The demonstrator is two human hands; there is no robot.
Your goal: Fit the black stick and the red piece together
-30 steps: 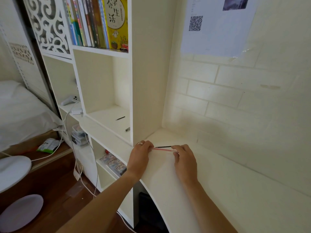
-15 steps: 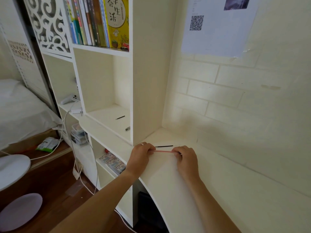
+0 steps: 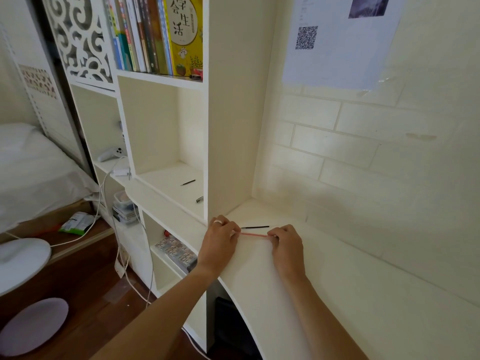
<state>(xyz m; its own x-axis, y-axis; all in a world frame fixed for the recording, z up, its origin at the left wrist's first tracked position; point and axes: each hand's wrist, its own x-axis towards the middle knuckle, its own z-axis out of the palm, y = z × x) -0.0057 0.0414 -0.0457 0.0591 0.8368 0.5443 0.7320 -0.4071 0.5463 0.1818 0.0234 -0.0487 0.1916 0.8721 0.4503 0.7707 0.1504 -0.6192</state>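
Note:
A thin pink stick [image 3: 254, 235] lies stretched between both my hands just above the white desk top [image 3: 337, 294]. My left hand [image 3: 220, 240], a ring on one finger, pinches its left end. My right hand [image 3: 287, 246] pinches its right end. Just behind the pink stick a thin black stick [image 3: 255, 227] lies flat on the desk, apart from both hands.
A white bookcase [image 3: 233, 100] stands to the left of the desk, with books [image 3: 155, 35] on its upper shelf and a black stick [image 3: 188, 182] and a pen [image 3: 199, 199] in a lower one. A sheet with a QR code [image 3: 306, 37] hangs on the brick-patterned wall. Cables and a bed are at left.
Both hands keep pinching the pink stick's ends and have shifted slightly toward me, away from the black stick. The view has barely moved.

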